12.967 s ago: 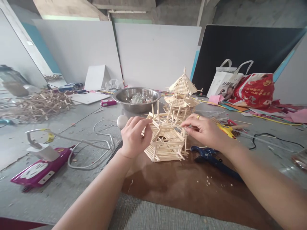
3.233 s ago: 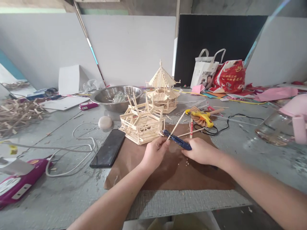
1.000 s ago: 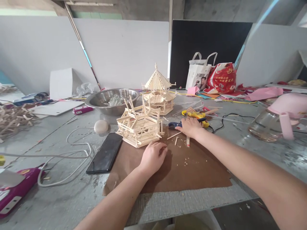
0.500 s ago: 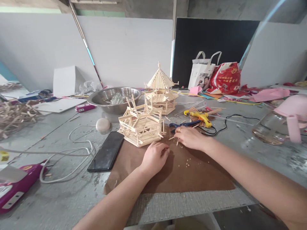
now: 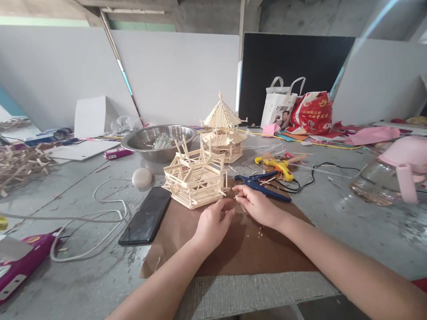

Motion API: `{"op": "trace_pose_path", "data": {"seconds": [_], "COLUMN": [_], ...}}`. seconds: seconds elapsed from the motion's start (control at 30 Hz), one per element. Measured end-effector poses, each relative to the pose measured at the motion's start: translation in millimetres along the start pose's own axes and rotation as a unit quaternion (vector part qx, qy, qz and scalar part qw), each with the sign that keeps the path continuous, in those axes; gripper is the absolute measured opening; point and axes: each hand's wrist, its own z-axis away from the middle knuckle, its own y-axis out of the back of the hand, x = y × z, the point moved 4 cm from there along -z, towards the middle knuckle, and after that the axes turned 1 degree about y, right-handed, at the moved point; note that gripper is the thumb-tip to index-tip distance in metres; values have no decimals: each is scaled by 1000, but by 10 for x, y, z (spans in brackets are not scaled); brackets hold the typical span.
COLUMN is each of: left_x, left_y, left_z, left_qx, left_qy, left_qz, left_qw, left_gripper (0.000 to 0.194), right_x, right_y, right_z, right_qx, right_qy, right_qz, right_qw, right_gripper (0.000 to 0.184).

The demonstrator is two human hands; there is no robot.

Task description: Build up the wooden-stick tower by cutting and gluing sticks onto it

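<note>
My right hand (image 5: 258,206) pinches a short wooden stick (image 5: 243,207) between thumb and fingers, low over the brown sheet (image 5: 233,258). Close by on its left is my left hand (image 5: 213,224), fingers loosely curled, with a gap between thumb and forefinger; no object shows in it. Just beyond the left hand stands a six-sided frame of pale sticks (image 5: 195,180), with several sticks jutting up from its top. Blue-handled cutters (image 5: 267,189) lie behind my right hand, their handles spread apart. Crumbs of cut wood (image 5: 259,234) are scattered on the sheet.
A stick pagoda (image 5: 223,115) with a pointed roof stands behind the frame, beside a steel basin (image 5: 147,144). A yellow glue gun (image 5: 280,166) lies right, a glass jug (image 5: 376,182) farther out. Left are a phone (image 5: 147,218), white cable and purple power strip (image 5: 30,266).
The right hand set the cutters down behind it, then picked up a short stick and brought it towards the left hand. Earlier the left hand held a long stick; that is out of it.
</note>
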Motion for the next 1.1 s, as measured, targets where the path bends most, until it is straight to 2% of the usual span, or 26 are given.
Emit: {"op": "trace_pose_path", "data": {"seconds": [0.07,0.13,0.2,0.27,0.4,0.47,0.53,0.6,0.67,0.73,0.83,0.9,0.97,1.03,1.1], "left_x": [-9,-5,-3,-5,-13,7,71,176,278,344,344,315,303,320,356], "left_y": [-14,-20,-16,-13,-8,24,86,171,264,371,514,597,677,769,886], "left_z": [9,13,11,6,8,23,47,68,78,68,25,-17,-69,-134,-217], "left_qx": [-16,-24,-19,-11,2,18,33,39,31,32,32,40,51,67,90], "left_qy": [10,14,20,27,40,54,73,95,132,165,208,214,198,164,117], "left_qz": [68,121,162,194,214,211,216,253,340,423,479,485,475,448,408], "left_qw": [998,992,986,981,976,976,973,962,931,891,852,847,856,876,901], "left_gripper": [22,20,19,21,25,25,20,15,16,19,23,24,23,22,20], "right_x": [-52,-86,-112,-145,-180,-99,100,392,740,1062,1411,1542,1633,1719,1788], "right_y": [-25,-61,-89,-105,-9,181,472,752,932,1024,1010,979,983,1015,1051], "right_z": [12,16,18,24,24,1,-28,-71,-125,-137,-84,-55,-48,-49,-48], "right_qx": [24,29,34,37,62,119,222,280,242,190,121,121,147,156,151], "right_qy": [-14,-27,-40,-46,-19,2,-10,-74,-167,-261,-371,-385,-359,-329,-295], "right_qz": [-153,-257,-317,-329,-263,-184,-61,108,237,314,313,281,235,196,155], "right_qw": [988,965,947,943,963,976,973,951,926,893,866,871,891,911,931], "right_gripper": [17,11,11,12,15,19,22,23,25,32,43,42,31,19,22]}}
